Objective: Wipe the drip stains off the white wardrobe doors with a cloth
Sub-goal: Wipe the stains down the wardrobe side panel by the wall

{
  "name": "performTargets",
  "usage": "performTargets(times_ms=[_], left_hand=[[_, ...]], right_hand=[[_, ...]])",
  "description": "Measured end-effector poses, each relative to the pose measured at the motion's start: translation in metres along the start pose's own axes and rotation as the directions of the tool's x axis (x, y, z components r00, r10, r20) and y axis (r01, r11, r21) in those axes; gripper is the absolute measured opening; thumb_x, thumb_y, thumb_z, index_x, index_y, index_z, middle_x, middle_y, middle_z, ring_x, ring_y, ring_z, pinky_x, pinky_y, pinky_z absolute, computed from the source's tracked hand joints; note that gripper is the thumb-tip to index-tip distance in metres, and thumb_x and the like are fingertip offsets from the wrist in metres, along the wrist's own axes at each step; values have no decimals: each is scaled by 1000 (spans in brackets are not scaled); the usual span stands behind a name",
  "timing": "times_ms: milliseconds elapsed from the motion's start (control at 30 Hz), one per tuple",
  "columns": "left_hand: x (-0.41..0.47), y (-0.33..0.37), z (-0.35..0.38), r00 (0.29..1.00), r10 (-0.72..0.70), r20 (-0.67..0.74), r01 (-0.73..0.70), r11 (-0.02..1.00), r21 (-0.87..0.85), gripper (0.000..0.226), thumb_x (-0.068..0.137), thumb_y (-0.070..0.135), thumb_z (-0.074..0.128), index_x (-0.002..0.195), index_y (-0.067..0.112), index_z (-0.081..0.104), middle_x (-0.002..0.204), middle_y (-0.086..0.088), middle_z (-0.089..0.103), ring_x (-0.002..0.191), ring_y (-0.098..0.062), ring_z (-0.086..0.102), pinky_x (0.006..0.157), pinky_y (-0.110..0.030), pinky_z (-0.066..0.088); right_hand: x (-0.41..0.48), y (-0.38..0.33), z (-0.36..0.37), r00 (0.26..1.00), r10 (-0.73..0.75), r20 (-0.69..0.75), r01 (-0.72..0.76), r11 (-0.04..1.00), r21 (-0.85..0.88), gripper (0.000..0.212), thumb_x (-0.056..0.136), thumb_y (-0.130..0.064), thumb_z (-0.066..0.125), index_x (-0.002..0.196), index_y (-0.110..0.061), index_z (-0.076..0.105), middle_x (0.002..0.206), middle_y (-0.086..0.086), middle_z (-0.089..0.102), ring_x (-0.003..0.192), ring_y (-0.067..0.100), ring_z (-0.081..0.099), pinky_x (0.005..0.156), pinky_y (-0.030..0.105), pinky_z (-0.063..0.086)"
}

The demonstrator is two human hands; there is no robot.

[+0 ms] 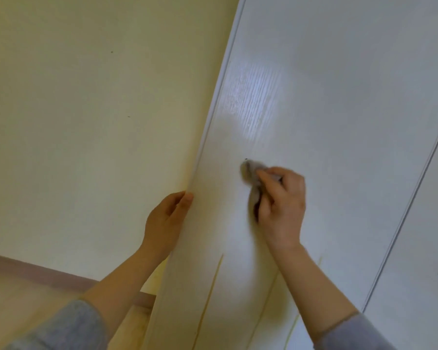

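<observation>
A white wardrobe door (326, 109) fills the right half of the view, with a glossy wet patch near its upper middle. My right hand (281, 205) grips a bunched grey cloth (250, 175) and presses it against the door just below a small dark speck (246, 158). My left hand (167, 218) holds the door's left edge, thumb on the front face and fingers behind. A long yellowish drip streak (210, 296) runs down the door below my hands, and another yellowish drip streak (271, 299) runs beside my right forearm.
A cream wall (86, 122) stands to the left of the door, with a brown skirting board (36, 271) and pale floor (15, 304) beneath. A second wardrobe door (430, 248) lies at the right, past a vertical seam, with a faint streak on it.
</observation>
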State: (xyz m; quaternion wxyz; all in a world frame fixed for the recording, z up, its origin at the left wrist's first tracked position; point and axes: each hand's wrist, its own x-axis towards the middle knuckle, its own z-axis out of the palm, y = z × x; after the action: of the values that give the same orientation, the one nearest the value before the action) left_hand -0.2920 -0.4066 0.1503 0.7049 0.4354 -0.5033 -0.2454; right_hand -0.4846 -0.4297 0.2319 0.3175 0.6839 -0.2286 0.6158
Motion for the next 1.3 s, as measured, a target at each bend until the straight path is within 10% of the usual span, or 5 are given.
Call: performTargets(times_ms=[400, 567, 867, 1133, 1300], left_hand=[[20, -6, 27, 991, 89, -104, -67, 977, 202, 56, 73, 86, 41, 72, 31, 49, 89, 0, 52, 86, -28, 54, 75, -43, 49], [18, 3, 31, 996, 85, -37, -81, 992, 96, 44, 89, 65, 52, 117, 32, 60, 87, 23, 64, 75, 16, 60, 58, -1, 41], [15, 3, 34, 997, 21, -69, -15, 997, 72, 56, 88, 59, 43, 130, 25, 57, 92, 21, 61, 80, 5, 57, 60, -8, 41], [12, 7, 32, 998, 19, -62, -15, 997, 72, 52, 78, 65, 39, 115, 32, 56, 91, 20, 61, 79, 6, 56, 60, -7, 39], [12, 7, 33, 998, 16, -63, -11, 997, 79, 44, 84, 62, 40, 114, 32, 54, 91, 20, 59, 80, 5, 55, 64, -12, 38]], right_hand=[[-120, 1, -16, 948, -131, 290, 111, 990, 84, 20, 88, -2, 60, 100, -9, 74, 103, 2, 61, 94, 21, 58, 82, 34, 48], [-50, 17, -38, 981, 192, 13, -191, 981, -35, 36, 84, -5, 45, 103, -9, 75, 101, 10, 64, 98, 21, 51, 87, 16, 35], [-47, 41, -18, 946, 258, -195, -266, 964, -15, 39, 79, 4, 49, 103, -17, 70, 98, 1, 57, 92, 13, 47, 81, 23, 38], [-168, 15, -45, 906, 409, 110, -412, 911, -1, 28, 82, -11, 44, 98, -28, 60, 95, -7, 50, 88, 17, 52, 76, 24, 44], [-74, 41, -61, 793, 574, -206, -575, 816, 60, 11, 91, -7, 59, 96, -7, 68, 94, 4, 56, 86, 1, 52, 73, 13, 40]])
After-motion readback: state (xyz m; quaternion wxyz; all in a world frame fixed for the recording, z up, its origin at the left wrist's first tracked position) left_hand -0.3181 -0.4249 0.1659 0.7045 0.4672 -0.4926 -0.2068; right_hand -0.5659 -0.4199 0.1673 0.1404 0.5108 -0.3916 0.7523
